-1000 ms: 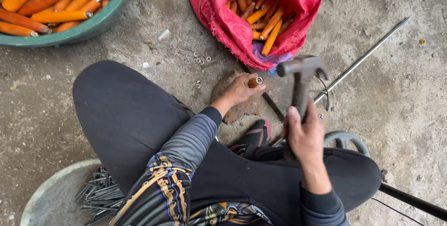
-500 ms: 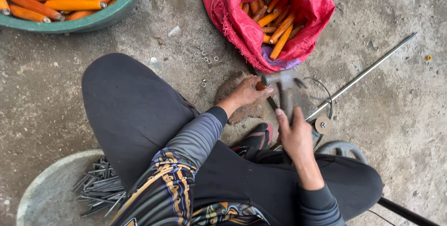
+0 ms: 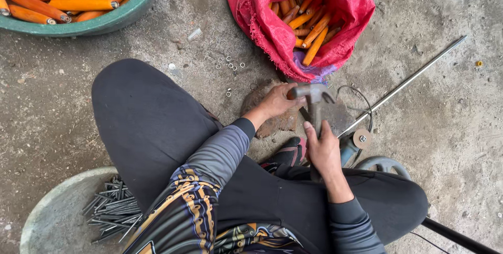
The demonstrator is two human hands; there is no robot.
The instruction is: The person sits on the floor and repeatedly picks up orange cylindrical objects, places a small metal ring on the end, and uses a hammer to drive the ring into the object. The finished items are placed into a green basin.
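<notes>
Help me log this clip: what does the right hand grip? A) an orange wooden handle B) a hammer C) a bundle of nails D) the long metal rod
B: the right hand is wrapped around the handle of a hammer, whose head sits beside the left hand.

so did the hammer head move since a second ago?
Yes. The hammer, gripped by the right hand, has come down toward the stone block, beside the left hand, nearer the red sack.
</notes>
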